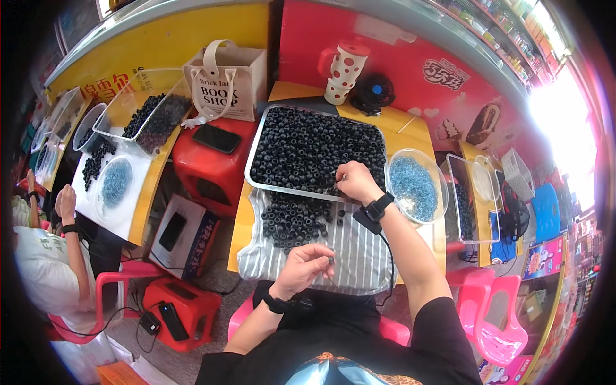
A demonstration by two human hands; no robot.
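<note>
Dark blue beads lie heaped on a striped cloth and fill the metal tray just behind it. The left hand is closed in a pinch on 1 bead, held above the cloth near the person's lap; whether a thread runs through it is too fine to tell. The right hand reaches forward to the tray's near edge, fingers curled down among the beads, though what it grips cannot be told. Doing this well likely means keeping the pinched bead over the cloth and picking singly from the heap's edge. Both forearms come up from below, each wrist wearing a black band.
</note>
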